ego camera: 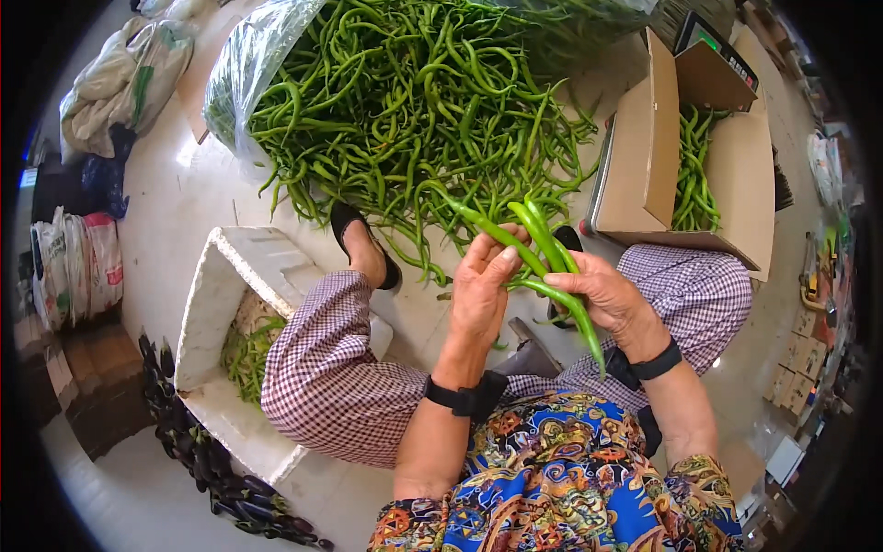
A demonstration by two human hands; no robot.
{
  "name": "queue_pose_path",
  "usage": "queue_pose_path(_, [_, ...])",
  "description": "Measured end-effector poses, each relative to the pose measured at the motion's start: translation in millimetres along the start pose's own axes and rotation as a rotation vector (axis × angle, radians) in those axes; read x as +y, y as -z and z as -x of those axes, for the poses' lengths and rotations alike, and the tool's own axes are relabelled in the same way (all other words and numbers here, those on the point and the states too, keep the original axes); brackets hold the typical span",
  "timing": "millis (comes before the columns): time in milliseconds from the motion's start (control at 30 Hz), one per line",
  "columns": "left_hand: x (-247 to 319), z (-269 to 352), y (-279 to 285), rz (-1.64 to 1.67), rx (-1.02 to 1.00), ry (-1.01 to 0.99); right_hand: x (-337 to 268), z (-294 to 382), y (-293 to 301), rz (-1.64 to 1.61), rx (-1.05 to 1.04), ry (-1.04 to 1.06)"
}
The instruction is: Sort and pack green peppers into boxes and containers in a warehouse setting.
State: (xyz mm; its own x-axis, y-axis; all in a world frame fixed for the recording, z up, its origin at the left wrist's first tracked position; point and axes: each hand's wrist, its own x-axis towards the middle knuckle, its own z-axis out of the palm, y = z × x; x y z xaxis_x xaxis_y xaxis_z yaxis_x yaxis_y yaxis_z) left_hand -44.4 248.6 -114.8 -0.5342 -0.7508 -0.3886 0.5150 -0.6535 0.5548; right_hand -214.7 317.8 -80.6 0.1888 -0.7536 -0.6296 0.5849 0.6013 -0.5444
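Several long green chili peppers [545, 238] lie across both hands, in front of my lap. My left hand [483, 269] has its thumb and fingers closed on one long pepper that points up and to the left. My right hand [600, 286] grips the others, with its thumb over them; one curved pepper hangs down past its palm. Beyond the hands a large heap of green chili peppers [414, 103] spreads over the floor, partly inside a clear plastic bag [259, 69].
An open cardboard box [631, 152] holding peppers stands at right, before a scale display [717, 52]. At left a white foam box [214, 407] lies tipped with small peppers inside. Eggplants [207, 462] line the floor beside it. Sacks [124, 83] lie farther off.
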Motion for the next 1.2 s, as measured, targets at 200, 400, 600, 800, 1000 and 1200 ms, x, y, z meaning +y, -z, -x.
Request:
queue_pose_path(200, [-11.9,-4.1,2.0,-0.024,0.065,-0.004,7.6,-8.0,-10.1,-0.051,0.019,0.025])
queue_pose_path(400, [-27.2,-5.2,-0.2,-0.526,0.335,-0.091,16.7,0.0,-17.7,0.046,0.071,0.042])
queue_pose_path(600, [-3.4,2.9,-18.1,-0.044,0.202,-0.114,-76.5,83.7,-45.7,0.129,0.191,0.226])
queue_pose_path(800, [-14.2,-8.3,-3.3,-0.150,0.275,-0.003,-183.3,162.9,24.7,0.437,0.527,0.599])
queue_pose_path(1000, [-18.5,-34.4,3.1,-0.231,0.250,0.166,-204.4,174.4,156.7,0.682,0.928,0.772])
queue_pose_path(1200, [-26.3,-73.9,83.8,-0.453,0.489,0.097,-120.6,134.7,-7.2,0.330,0.253,0.542])
